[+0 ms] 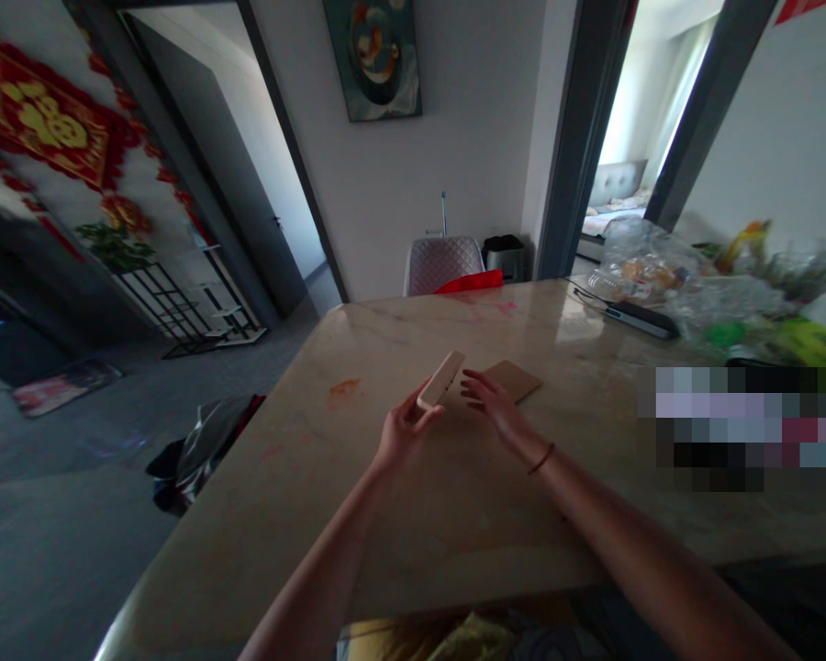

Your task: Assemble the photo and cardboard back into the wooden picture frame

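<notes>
My left hand (406,424) grips a pale, phone-sized slab (441,380) by its lower end and holds it tilted above the table. Small dark marks show along its side edge; which kind of thing it is, I cannot tell. Just to its right hovers my right hand (496,404), fingers spread and apart, with nothing in them. A dark thin band circles the right wrist. Behind the right hand, a flat tan rectangular piece (519,378) lies on the marble-patterned table (413,505), partly hidden by that hand.
On the table's right side are clear plastic bags (651,262), a dark elongated device with a cord (640,319) and a yellow-green packet (822,341). A quilted chair (444,262) with red cloth (474,281) stands at the far edge. A dark bag-like bundle (203,450) lies left.
</notes>
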The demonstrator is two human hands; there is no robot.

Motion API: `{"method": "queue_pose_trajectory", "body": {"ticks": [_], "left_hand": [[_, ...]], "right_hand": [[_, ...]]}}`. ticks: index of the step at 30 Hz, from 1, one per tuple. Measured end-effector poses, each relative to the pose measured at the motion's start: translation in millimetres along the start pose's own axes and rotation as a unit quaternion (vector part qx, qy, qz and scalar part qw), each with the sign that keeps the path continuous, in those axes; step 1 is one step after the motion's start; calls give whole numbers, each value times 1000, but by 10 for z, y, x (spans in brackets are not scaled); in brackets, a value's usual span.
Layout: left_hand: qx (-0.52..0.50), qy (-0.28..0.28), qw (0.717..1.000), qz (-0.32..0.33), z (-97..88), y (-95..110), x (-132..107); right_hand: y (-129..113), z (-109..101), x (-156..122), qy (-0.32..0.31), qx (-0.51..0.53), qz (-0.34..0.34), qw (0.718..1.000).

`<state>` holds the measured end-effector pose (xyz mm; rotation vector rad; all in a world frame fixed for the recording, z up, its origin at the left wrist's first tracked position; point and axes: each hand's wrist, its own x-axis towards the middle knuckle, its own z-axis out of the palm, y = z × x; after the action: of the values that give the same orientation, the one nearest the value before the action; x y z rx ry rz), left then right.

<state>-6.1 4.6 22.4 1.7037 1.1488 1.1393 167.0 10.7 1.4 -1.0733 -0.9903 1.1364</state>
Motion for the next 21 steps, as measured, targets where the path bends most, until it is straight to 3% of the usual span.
{"method": "queue_pose_trajectory", "body": {"ticks": [3,6,12,21], "left_hand": [[-117,5,993,-17,8,-1,20],[-162,9,986,-37,9,-5,27],[-173,8,984,-48,-10,4,19],[-152,-16,987,-44,-17,79,1]], "right_hand": [[-27,7,-26,-1,-94,-126,988],[-28,1,-43,9,-158,-186,970],[-23,-13,-60,24,-226,-240,944],[-7,-8,-91,-11,-240,-243,940]]}}
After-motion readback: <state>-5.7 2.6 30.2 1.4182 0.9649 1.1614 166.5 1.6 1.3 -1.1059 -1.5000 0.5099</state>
